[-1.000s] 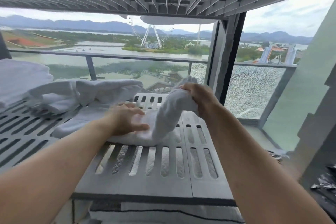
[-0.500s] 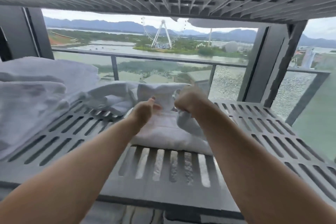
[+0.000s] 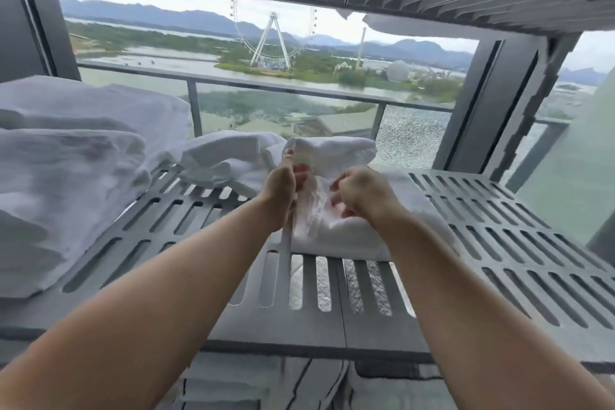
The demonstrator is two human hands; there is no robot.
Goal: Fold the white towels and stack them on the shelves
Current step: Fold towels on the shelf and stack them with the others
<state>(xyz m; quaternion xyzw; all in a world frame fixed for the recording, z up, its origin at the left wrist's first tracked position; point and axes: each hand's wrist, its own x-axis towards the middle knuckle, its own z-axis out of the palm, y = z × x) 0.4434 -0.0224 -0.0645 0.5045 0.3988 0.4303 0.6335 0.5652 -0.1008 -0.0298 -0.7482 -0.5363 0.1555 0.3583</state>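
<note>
1. Both hands now meet on the raised end of the white towel. A second ago the left one lay flat on the cloth while the right alone lifted that end.
2. The left hand pinches the flap's left edge between thumb and fingers. The right hand has its fingers curled into the cloth just beside it.
3. The towel's lower part lies near the middle of the slatted shelf, with the flap held upright above it.
4. A crumpled towel sits just behind and to the left, seemingly touching the flap. A larger heap of towels fills the shelf's left end.
5. Likely risks:
   - Both grips sit close together, so the flap's far corners hang unsupported and may droop, giving a crooked fold.
   - Laying the flap backward could catch the crumpled towel and drag it into the fold.
   - A loose pinch on the thick cloth could let the edge slip, so the fold would collapse.
</note>
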